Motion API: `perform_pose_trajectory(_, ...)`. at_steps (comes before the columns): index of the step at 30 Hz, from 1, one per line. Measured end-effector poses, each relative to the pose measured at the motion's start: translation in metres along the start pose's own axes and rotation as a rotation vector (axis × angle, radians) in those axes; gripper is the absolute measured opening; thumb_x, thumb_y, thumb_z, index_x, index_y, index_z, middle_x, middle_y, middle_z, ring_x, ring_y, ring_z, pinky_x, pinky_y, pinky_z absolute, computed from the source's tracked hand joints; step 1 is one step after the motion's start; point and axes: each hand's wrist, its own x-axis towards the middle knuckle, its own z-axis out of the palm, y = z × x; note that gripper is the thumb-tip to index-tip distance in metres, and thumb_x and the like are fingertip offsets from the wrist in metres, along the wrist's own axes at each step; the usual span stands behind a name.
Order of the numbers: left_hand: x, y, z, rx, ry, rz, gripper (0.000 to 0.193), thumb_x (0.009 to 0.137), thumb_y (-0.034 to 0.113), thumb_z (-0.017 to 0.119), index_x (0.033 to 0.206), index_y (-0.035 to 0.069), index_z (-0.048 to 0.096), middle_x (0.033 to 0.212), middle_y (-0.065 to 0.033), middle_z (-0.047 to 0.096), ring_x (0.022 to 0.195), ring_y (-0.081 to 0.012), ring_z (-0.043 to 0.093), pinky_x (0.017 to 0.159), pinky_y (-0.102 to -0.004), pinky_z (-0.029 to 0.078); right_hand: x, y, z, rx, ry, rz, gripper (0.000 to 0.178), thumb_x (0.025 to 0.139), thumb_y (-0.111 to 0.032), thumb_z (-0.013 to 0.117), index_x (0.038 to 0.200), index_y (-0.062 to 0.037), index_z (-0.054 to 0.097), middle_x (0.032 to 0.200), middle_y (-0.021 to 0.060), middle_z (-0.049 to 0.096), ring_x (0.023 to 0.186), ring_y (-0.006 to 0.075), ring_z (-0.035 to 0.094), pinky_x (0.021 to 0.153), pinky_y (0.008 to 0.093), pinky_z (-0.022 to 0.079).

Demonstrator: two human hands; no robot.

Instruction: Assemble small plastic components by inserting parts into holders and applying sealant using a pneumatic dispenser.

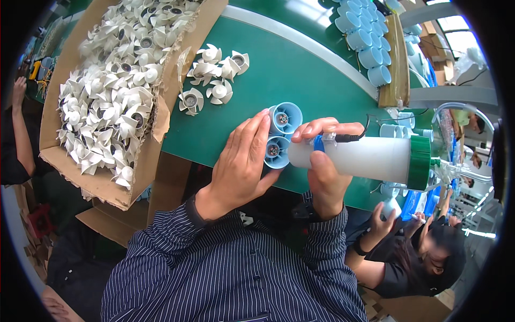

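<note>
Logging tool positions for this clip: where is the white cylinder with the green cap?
In the head view, right of centre: the white cylinder lies sideways in the right hand, its left end beside two light-blue cups by the left hand.

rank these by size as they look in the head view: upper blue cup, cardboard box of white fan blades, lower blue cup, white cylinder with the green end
1. cardboard box
2. white cylinder
3. upper blue cup and lower blue cup: too alike to rank
</note>
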Motion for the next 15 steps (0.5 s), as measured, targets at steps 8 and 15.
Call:
perform_pose_trajectory(8,0.001,0.001,-0.001,0.008,-0.005,0.005,0.109,0.074,0.013,0.091,0.163,-0.013,0.034,0.159,-0.0301,0.046,0.144,-0.0453,0.051,0.121,-0.0507,0.043,-0.001,0.000,-0.002,-0.015,-0.005,-0.011,0.050,0.094,-0.007,0.083,0.129,-0.0071,0.048,0.117,0.0209,0.070,0.104,0.0330,0.074,0.094,0.0497,0.063)
perform_pose_trajectory(15,0.002,0.002,-0.001,0.028,-0.006,0.004,0.108,0.075,0.014,0.091,0.163,-0.013,0.034,0.159,-0.0299,0.046,0.144,-0.0450,0.051,0.121,-0.0505,0.043,0.009,-0.017,-0.002,-0.032,-0.024,-0.134,0.048,0.095,-0.008,0.082,0.128,-0.0063,0.047,0.119,0.0220,0.068,0.106,0.0333,0.073,0.097,0.0509,0.062)
